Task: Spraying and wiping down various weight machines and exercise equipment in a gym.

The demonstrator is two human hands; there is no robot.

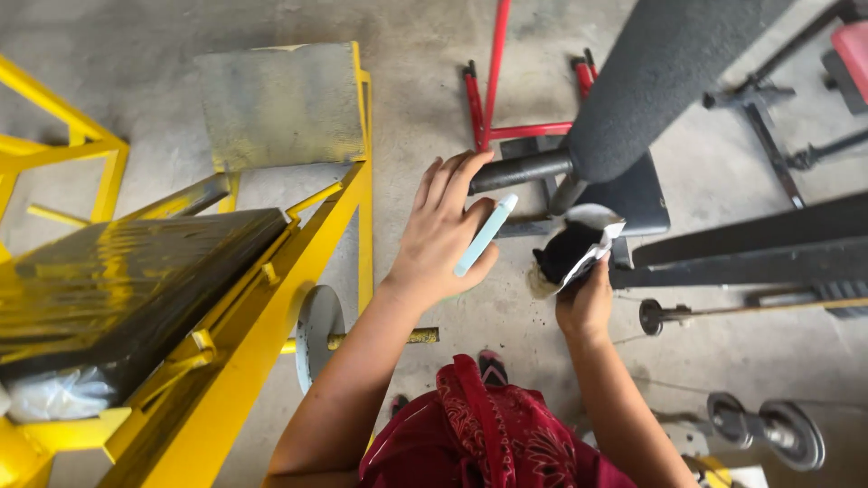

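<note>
From up here I see a concrete floor (425, 54) crowded with gym gear: a yellow frame (271, 298) with a black pad (127, 271) fills the left, a red frame (493, 81) lies further out, and dark bars (750, 244) cross the right. A thick grey foam roller (651, 72) slants in from the top, its metal stub (524, 170) poking out toward my hands. My left hand (443, 235) rests its spread fingertips on that stub while pinching a slim pale-blue tube (485, 235) between thumb and palm. My right hand (586, 303) is closed around a crumpled cloth (574, 248), black with white edges, held just below the roller's end, near but not touching it, I think; the angle makes that hard to judge. To work the stub well, I'd say the left hand should steady it firmly, keep the tube angled clear, and let the cloth wrap right round the metal instead of dabbing one side.
</note>
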